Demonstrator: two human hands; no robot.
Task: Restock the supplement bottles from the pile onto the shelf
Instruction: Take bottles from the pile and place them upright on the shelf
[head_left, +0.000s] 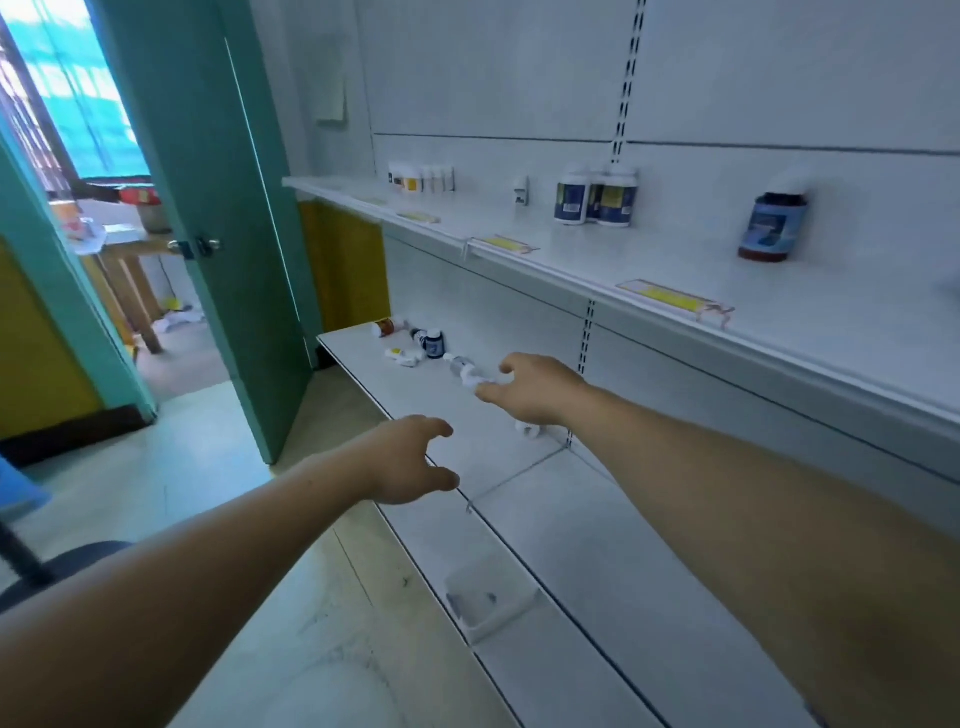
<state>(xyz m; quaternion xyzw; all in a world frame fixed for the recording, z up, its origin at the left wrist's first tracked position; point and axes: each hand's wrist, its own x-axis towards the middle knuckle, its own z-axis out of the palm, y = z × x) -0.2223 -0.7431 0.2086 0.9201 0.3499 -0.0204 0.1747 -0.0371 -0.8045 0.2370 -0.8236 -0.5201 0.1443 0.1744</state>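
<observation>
My right hand (535, 387) reaches with loose fingers for the bottles (421, 345) piled at the lower shelf's (519, 467) far end; my left hand (410, 460) hangs empty, ready to help

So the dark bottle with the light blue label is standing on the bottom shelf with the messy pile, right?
Not quite. In the head view the dark bottle with the light blue label stands on the white upper shelf, not the bottom one. The messy pile of small bottles lies on the white lower shelf.
</observation>
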